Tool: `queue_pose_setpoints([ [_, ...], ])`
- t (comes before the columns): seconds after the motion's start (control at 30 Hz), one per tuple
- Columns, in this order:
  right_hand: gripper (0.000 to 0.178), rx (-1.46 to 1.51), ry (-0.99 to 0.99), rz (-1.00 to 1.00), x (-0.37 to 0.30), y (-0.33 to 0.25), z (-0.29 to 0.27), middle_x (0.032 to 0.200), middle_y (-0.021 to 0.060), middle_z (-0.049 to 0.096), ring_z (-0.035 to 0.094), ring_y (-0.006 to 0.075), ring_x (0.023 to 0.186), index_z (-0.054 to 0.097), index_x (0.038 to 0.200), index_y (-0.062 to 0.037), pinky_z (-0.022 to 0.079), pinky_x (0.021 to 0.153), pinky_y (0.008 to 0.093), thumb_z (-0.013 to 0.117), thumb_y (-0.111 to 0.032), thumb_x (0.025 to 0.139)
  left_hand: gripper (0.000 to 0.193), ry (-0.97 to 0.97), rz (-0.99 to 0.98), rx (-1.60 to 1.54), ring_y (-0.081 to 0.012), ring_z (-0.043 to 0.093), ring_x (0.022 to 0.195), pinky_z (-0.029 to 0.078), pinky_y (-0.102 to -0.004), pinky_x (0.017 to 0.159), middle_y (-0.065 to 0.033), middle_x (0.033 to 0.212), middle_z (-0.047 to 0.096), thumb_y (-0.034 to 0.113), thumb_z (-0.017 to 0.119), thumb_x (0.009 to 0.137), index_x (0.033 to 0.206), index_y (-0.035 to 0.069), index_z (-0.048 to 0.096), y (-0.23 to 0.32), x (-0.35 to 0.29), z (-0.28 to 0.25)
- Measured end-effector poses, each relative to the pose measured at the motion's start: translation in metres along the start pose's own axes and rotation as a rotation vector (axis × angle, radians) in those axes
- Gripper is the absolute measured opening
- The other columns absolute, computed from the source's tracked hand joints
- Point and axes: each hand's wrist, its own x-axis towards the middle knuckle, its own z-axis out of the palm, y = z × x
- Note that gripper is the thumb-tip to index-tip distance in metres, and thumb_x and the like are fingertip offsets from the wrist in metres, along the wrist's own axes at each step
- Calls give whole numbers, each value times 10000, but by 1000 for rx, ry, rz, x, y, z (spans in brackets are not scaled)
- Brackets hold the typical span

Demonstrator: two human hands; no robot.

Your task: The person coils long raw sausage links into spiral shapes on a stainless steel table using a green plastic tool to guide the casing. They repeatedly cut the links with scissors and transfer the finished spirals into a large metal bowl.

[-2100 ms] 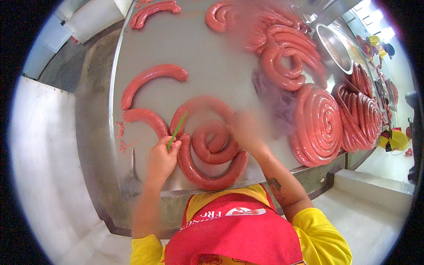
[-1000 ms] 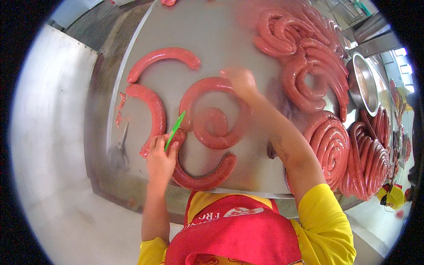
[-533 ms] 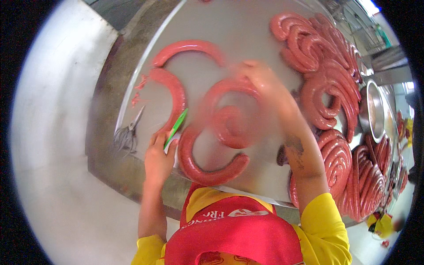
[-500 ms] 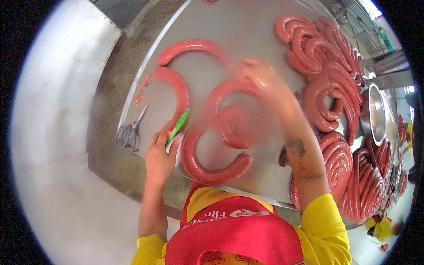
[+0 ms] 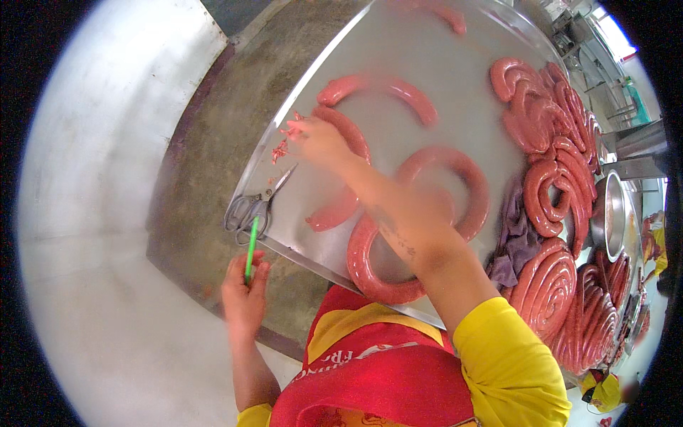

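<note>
My left hand [image 5: 245, 292] is closed around a slim bright green tool [image 5: 252, 249] that points up, just off the steel table's near edge. My right arm crosses over the table, and my right hand [image 5: 319, 141] is at its left rim. Its fingers are bunched at some small pink meat scraps [image 5: 280, 150]; whether a scrap is between them is hidden. Beside that hand a curved sausage piece [image 5: 341, 206] passes partly under the arm. Beyond it lies another sausage length [image 5: 384, 87]. A looped sausage [image 5: 473, 192] and a curved one [image 5: 366, 267] lie nearer, partly covered by my forearm.
Grey-handled scissors [image 5: 249, 213] lie at the table's left corner. On the right are heaped sausages [image 5: 530, 114], a large spiral coil [image 5: 544, 288], a dark purple cloth [image 5: 514, 235] and a steel bowl [image 5: 610, 213]. The steel table's raised rim [image 5: 284, 103] runs along the left.
My right hand has swung from the middle of the table to the scraps at the left rim. The left hand, still holding the green tool, has drawn back from the sausage. The view has shifted.
</note>
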Motion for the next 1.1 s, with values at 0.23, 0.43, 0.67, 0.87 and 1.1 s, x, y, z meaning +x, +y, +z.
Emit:
queue_pose_setpoints([
  [0.23, 352, 202, 496, -29, -89, 88, -7, 1234, 148, 500, 562, 320, 1003, 631, 1093, -159, 452, 876, 387, 587, -55, 760, 199, -136, -82, -139, -108, 523, 716, 417, -263, 673, -28, 836, 616, 208, 548, 906, 1013, 62, 629, -32, 4, -8],
  [0.43, 380, 22, 464, 878, -224, 143, -81, 1205, 236, 504, 530, 373, 1046, 607, 1136, -133, 435, 908, 434, 638, -160, 758, 219, -519, 160, -51, -231, 602, 789, 451, -333, 723, -105, 855, 643, 218, 525, 909, 1015, 51, 620, 16, 24, 41],
  [0.67, 404, -69, 498, 617, -218, 182, -63, 1047, 177, 610, 556, 351, 1012, 650, 1045, -93, 439, 870, 437, 596, -411, 802, 222, -733, 662, 55, -346, 583, 912, 468, -413, 763, -148, 967, 595, 170, 565, 854, 1033, 42, 591, 85, 2, 119],
  [0.87, 309, 125, 375, 696, -199, 192, -60, 1021, 132, 623, 578, 324, 969, 671, 976, -96, 445, 844, 416, 558, -345, 833, 246, -744, 621, 109, -342, 580, 928, 472, -411, 793, -150, 984, 595, 195, 567, 853, 1042, 40, 591, 82, -23, 139],
  [1.1, 277, 237, 353, 631, -200, 200, -62, 1005, 138, 624, 585, 301, 949, 663, 972, -78, 444, 843, 383, 544, -296, 849, 262, -663, 527, 167, -340, 580, 932, 468, -410, 799, -156, 997, 597, 214, 561, 860, 1048, 35, 594, 73, -32, 141],
])
